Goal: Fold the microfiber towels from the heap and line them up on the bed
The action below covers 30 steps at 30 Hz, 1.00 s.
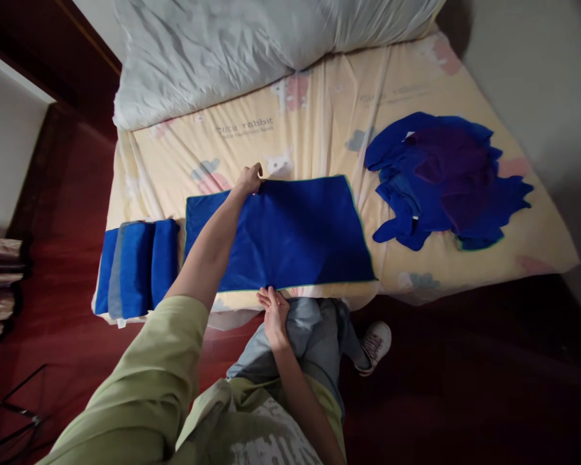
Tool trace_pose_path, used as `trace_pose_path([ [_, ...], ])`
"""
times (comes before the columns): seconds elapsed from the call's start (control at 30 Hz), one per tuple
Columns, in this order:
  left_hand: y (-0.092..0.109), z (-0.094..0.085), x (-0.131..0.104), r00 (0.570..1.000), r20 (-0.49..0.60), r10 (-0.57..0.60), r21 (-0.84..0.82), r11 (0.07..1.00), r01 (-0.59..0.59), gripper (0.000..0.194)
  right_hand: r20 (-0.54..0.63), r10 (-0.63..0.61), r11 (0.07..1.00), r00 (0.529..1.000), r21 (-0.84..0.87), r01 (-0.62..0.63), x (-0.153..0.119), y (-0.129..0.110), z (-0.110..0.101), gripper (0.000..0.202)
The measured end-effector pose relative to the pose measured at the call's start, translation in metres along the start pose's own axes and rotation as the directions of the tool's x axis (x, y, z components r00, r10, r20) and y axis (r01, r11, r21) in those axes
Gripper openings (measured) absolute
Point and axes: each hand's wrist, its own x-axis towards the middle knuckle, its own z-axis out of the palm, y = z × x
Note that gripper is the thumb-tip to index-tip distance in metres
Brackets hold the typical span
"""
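A blue towel with a thin green edge lies spread flat on the bed in front of me. My left hand reaches across it and pinches its far edge near the middle. At the near edge, my right hand has its fingertips closed on the hem, roughly opposite the left. Between the two hands a slight crease runs through the cloth. Left of the towel, folded blue cloths stand side by side, one with a grey band. To the right is a crumpled heap of blue cloths with a purple cloth on top.
The bed has a cream sheet printed with rabbits and lettering. A large white quilt lies along its far side. My legs touch or nearly touch the bed's near edge. A thin black metal frame stands on the red floor at lower left.
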Motion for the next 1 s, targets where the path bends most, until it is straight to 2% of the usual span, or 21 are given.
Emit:
trace_pose_path([
  [0.13, -0.001, 0.000, -0.004, 0.994, -0.108, 0.027, -0.111, 0.993, -0.039, 0.034, -0.024, -0.045, 0.997, 0.999, -0.057, 0.044, -0.010, 0.000, -0.001, 0.032],
  [0.3, -0.004, 0.000, -0.007, 0.982, -0.176, 0.063, -0.120, 0.989, -0.085, 0.025, -0.084, -0.158, 0.980, 0.984, -0.135, 0.145, -0.020, -0.003, 0.001, 0.031],
  [0.43, 0.002, -0.015, -0.017, 0.979, -0.194, 0.061, -0.183, 0.978, -0.097, 0.021, -0.072, -0.224, 0.963, 0.972, -0.168, 0.210, -0.029, -0.009, -0.001, 0.037],
  [0.57, 0.012, -0.039, -0.037, 0.977, -0.203, 0.056, -0.270, 0.956, -0.111, 0.018, -0.046, -0.329, 0.919, 0.943, -0.244, 0.309, -0.033, -0.023, -0.005, 0.047],
  [0.63, 0.016, -0.054, -0.050, 0.976, -0.211, 0.056, -0.300, 0.946, -0.119, 0.016, -0.034, -0.413, 0.867, 0.910, -0.321, 0.381, -0.036, -0.035, -0.008, 0.046],
  [0.7, 0.020, -0.071, -0.064, 0.973, -0.225, 0.053, -0.325, 0.937, -0.126, 0.016, -0.033, -0.517, 0.791, 0.856, -0.402, 0.462, -0.040, -0.052, -0.012, 0.044],
  [0.8, 0.025, -0.102, -0.089, 0.960, -0.275, 0.054, -0.372, 0.915, -0.158, 0.015, -0.034, -0.676, 0.649, 0.736, -0.502, 0.572, -0.052, -0.085, -0.021, 0.039],
  [0.87, 0.028, -0.125, -0.111, 0.943, -0.328, 0.061, -0.419, 0.885, -0.203, 0.013, 0.008, -0.748, 0.553, 0.664, -0.545, 0.629, -0.061, -0.111, -0.028, 0.035],
  [0.93, 0.029, -0.148, -0.138, 0.928, -0.368, 0.064, -0.472, 0.847, -0.245, 0.015, 0.056, -0.775, 0.499, 0.629, -0.557, 0.664, -0.068, -0.139, -0.032, 0.035],
  [1.0, 0.029, -0.170, -0.167, 0.917, -0.391, 0.072, -0.521, 0.805, -0.285, 0.020, 0.062, -0.791, 0.487, 0.608, -0.537, 0.688, -0.071, -0.169, -0.032, 0.037],
])
